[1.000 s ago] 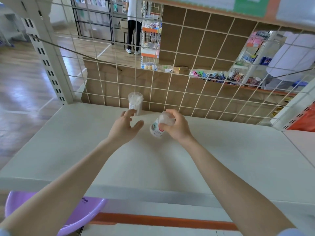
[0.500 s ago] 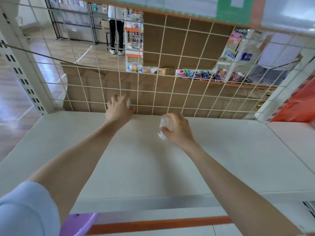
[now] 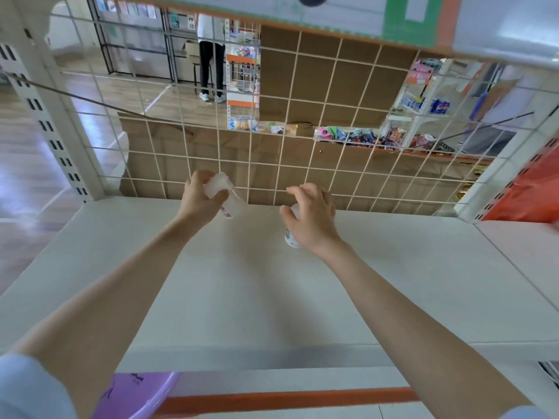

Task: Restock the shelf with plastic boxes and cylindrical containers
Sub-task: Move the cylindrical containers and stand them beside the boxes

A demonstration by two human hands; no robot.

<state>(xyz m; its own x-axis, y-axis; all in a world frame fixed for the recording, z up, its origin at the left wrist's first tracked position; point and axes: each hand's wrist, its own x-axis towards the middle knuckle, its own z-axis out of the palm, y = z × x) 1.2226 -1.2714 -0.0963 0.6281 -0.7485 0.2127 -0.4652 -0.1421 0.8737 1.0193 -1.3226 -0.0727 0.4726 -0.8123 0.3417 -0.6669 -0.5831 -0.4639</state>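
Note:
My left hand (image 3: 199,198) grips a clear cylindrical container (image 3: 225,195) near the back of the white shelf (image 3: 257,297). That container is tilted, its base swung toward the right. A second clear container with a printed label (image 3: 292,237) stands upright on the shelf further right. My right hand (image 3: 311,219) hovers over its top with fingers spread and loosely bent. The palm hides most of this container, so I cannot tell whether the thumb touches it.
A wire grid backed by brown cardboard (image 3: 302,140) closes the back of the shelf. White slotted uprights (image 3: 54,131) stand at the left and right corners. A purple basin (image 3: 136,394) sits below the front edge. A person (image 3: 211,55) stands far behind.
My left hand has taken hold of the back container and tipped it. My right hand has set its container upright on the shelf and loosened its fingers.

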